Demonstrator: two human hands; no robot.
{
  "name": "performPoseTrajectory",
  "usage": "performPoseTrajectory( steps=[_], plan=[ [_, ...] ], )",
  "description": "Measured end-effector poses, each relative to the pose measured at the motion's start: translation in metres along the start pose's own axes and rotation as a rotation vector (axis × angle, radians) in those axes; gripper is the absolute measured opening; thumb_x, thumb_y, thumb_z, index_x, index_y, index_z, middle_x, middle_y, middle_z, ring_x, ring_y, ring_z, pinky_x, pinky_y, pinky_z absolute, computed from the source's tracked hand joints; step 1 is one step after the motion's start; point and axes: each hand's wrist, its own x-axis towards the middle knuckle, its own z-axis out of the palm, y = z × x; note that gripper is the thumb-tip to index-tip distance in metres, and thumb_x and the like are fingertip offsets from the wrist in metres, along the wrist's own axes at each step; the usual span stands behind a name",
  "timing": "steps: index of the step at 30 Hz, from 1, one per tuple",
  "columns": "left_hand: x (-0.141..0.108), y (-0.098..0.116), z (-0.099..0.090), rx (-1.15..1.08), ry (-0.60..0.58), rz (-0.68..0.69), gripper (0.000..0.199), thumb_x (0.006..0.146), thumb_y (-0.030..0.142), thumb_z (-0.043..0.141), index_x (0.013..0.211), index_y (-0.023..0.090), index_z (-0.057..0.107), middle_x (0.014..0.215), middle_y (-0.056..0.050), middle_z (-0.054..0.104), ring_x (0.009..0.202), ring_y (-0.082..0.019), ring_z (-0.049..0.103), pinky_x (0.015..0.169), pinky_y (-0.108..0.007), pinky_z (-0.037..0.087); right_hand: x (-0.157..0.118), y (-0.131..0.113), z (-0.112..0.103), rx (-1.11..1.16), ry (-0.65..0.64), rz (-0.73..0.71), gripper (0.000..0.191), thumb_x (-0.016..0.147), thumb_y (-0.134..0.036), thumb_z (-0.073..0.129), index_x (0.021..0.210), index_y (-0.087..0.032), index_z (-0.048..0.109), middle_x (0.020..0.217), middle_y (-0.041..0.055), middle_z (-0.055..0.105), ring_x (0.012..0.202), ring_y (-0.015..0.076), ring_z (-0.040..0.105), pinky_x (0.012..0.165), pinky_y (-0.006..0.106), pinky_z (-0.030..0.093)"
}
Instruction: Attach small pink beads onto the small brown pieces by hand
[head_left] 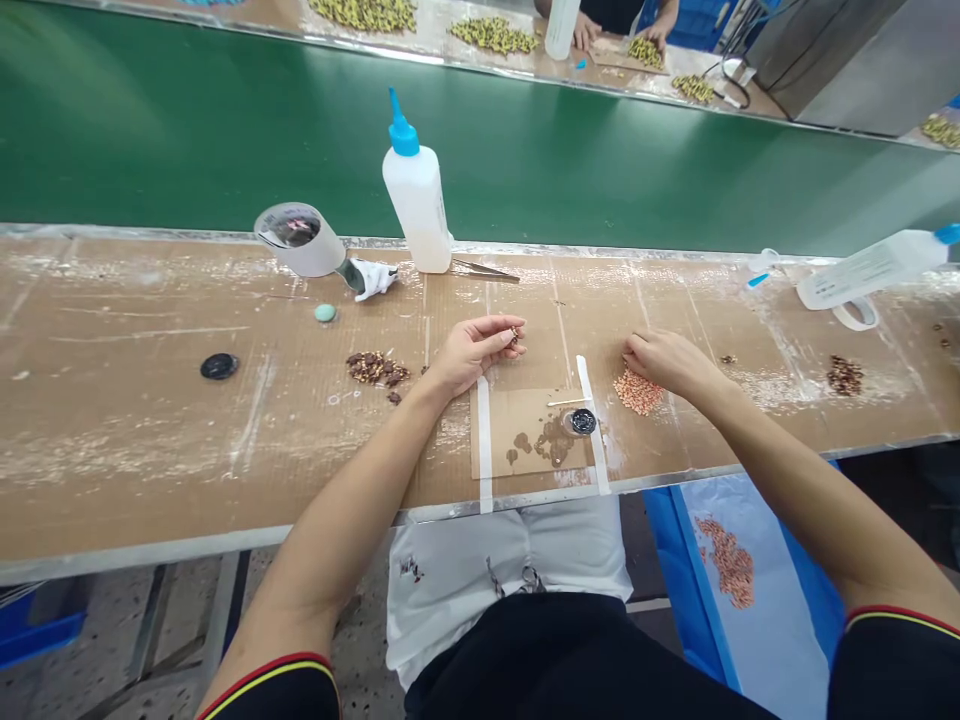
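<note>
My left hand pinches a small dark brown piece between thumb and fingertips above the cardboard-covered bench. My right hand rests on a pile of small pink pieces, fingers curled down into it; whether it grips one I cannot tell. Between the hands lies a taped cardboard square with glue stains, a small dark cap and a thin wooden stick. A pile of dark brown pieces lies left of my left hand.
A white glue bottle with blue nozzle stands at the back, tweezers beside it, a tape roll to its left. Another bottle lies on its side at right. A green conveyor belt runs behind. Another person's hands work opposite.
</note>
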Motion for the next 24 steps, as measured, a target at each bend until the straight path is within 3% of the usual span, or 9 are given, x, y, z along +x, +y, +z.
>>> performPoseTrajectory(
  steps=[10, 18, 24],
  plan=[
    [-0.022, 0.02, 0.015, -0.149, -0.181, 0.004, 0.035, 0.067, 0.028, 0.099, 0.098, 0.019, 0.085, 0.094, -0.005, 0.081, 0.072, -0.01, 0.074, 0.072, -0.02, 0.062, 0.004, 0.007, 0.009, -0.017, 0.033, -0.022, 0.011, 0.089, -0.017, 0.052, 0.084, -0.02, 0.062, 0.086, 0.013, 0.071, 0.078, 0.0253, 0.067, 0.069, 0.033, 0.042],
    [-0.03, 0.026, 0.025, -0.205, -0.222, 0.036, 0.038, 0.067, 0.037, 0.102, 0.094, 0.018, 0.082, 0.086, -0.001, 0.079, 0.068, -0.008, 0.074, 0.066, -0.016, 0.06, 0.01, 0.02, 0.01, 0.161, -0.003, 0.027, 0.004, 0.084, -0.024, 0.056, 0.079, -0.025, 0.056, 0.074, 0.0067, 0.068, 0.068, 0.0233, 0.065, 0.065, 0.033, 0.045],
    [-0.031, 0.025, 0.027, -0.211, -0.238, 0.01, 0.042, 0.067, 0.038, 0.102, 0.096, 0.017, 0.08, 0.088, -0.002, 0.08, 0.069, -0.009, 0.075, 0.066, -0.015, 0.06, 0.014, 0.02, 0.005, 0.238, -0.043, 0.074, 0.007, 0.08, -0.024, 0.059, 0.074, -0.026, 0.055, 0.077, 0.0077, 0.072, 0.071, 0.0248, 0.068, 0.068, 0.034, 0.048]
  ],
)
